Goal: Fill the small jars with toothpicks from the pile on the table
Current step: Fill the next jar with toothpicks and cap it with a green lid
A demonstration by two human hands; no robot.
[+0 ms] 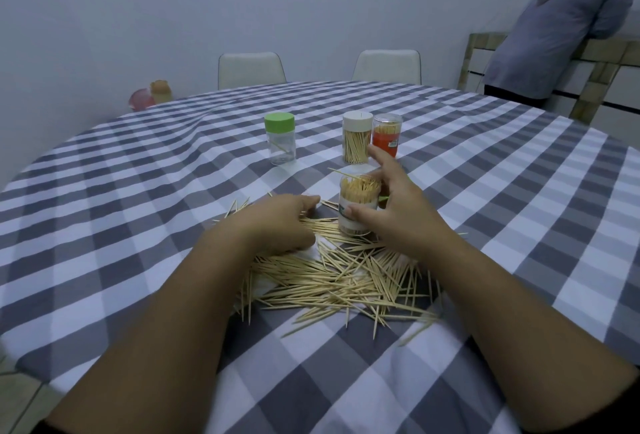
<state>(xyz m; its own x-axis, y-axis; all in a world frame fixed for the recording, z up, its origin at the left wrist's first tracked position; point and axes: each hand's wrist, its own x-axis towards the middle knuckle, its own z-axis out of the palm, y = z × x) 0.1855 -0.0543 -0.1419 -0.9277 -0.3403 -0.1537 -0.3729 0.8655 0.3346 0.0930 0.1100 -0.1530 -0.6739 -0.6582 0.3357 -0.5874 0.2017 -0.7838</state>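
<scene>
- The toothpick pile (343, 278) lay on the table (519, 191) between both forearms.
- An open jar (358, 207) stood at the pile's far edge.
- Behind it stood two filled jars (372, 137), side by side.
- A capped jar (280, 139) stood left of them.
</scene>
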